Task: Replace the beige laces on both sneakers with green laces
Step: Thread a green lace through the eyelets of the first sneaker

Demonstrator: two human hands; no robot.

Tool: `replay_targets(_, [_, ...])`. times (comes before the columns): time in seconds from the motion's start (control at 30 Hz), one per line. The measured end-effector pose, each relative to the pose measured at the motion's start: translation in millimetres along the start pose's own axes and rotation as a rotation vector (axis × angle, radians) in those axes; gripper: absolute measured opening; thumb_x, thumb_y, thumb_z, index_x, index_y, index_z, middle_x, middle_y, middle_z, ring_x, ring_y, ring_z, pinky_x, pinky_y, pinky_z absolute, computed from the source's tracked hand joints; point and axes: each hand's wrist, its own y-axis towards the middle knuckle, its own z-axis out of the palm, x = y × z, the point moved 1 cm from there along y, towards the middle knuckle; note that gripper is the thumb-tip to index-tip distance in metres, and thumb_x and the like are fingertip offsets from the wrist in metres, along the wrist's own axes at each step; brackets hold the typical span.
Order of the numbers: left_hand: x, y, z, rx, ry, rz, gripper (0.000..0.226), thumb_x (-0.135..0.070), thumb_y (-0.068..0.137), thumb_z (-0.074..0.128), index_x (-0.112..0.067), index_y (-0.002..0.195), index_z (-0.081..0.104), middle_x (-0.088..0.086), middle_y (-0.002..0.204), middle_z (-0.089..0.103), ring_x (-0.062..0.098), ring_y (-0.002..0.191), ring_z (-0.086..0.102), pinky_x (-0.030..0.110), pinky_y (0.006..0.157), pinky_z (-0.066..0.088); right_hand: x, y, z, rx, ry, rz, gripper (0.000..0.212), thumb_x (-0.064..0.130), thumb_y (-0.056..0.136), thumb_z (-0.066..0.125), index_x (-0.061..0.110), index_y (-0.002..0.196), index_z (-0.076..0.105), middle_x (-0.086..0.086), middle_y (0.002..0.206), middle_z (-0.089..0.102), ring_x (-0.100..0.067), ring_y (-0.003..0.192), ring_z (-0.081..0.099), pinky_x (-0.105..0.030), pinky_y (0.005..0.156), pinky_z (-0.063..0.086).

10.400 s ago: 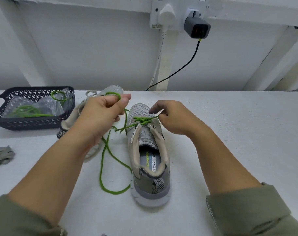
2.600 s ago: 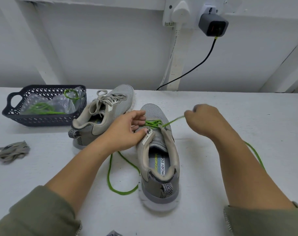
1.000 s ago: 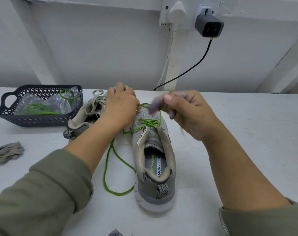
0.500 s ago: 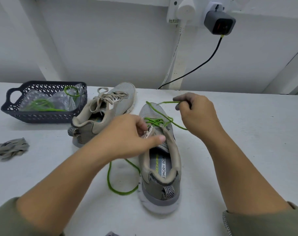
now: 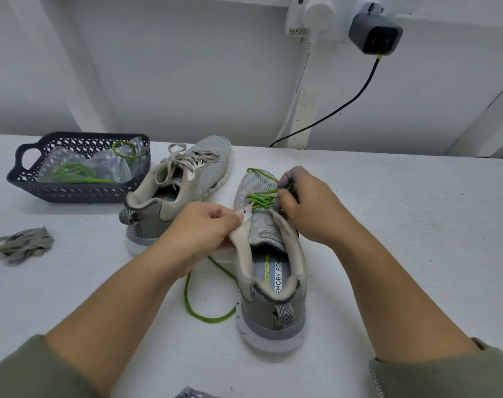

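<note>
Closer now, the right hand (image 5: 310,209) pinches the green lace (image 5: 261,199) at the eyelets of the sneaker (image 5: 273,311), middle of the counter (image 5: 411,231); the left hand (image 5: 204,225) pinches its flap. Lace seems soft, light (grip near its tip).

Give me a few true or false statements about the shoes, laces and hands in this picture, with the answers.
1. The far sneaker has beige laces. True.
2. The basket holds only beige laces. False: it holds a clear bag and a spare green lace.
3. The left hand grips the near sneaker at its eyelet edge. True.
4. A loose beige lace lies on the table left of the sneakers. True.
5. The right hand lies flat on the table. False: it pinches the green lace at the near sneaker's eyelets.
</note>
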Motion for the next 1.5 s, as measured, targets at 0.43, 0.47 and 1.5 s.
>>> replay_targets(0.43, [5, -7, -3, 0.082, -0.317, -0.025, 0.019, -0.006, 0.096, 0.053, 0.001, 0.083, 0.065, 0.011, 0.076, 0.068, 0.014, 0.07, 0.067, 0.023, 0.069, 0.059, 13, -2, 5, -0.018, -0.011, -0.085, 0.006, 0.025, 0.087, 0.068, 0.026, 0.081, 0.067, 0.016, 0.061, 0.055, 0.009, 0.053, 0.049, -0.007, 0.051, 0.035])
replay_targets(0.47, [5, -7, -2, 0.085, -0.321, -0.024, 0.018, -0.007, 0.096, 0.053, 0.002, 0.085, 0.065, 0.012, 0.079, 0.068, 0.014, 0.072, 0.067, 0.023, 0.069, 0.059, 15, -2, 5, 0.023, -0.029, -0.092, 0.007, 0.024, 0.088, 0.065, 0.025, 0.082, 0.065, 0.015, 0.06, 0.054, 0.008, 0.052, 0.048, -0.007, 0.05, 0.035])
replay_targets(1.5, [15, 0, 6, -0.42, 0.76, 0.282, 0.004, -0.01, 0.098, 0.045, -0.012, 0.099, 0.049, 0.004, 0.095, 0.057, 0.023, 0.088, 0.063, 0.03, 0.068, 0.045, 10, -27, -13, 0.032, -0.057, 0.056, 0.019, 0.033, 0.082, 0.067, 0.019, 0.072, 0.06, 0.008, 0.062, 0.055, -0.006, 0.055, 0.046, -0.02, 0.052, 0.037])
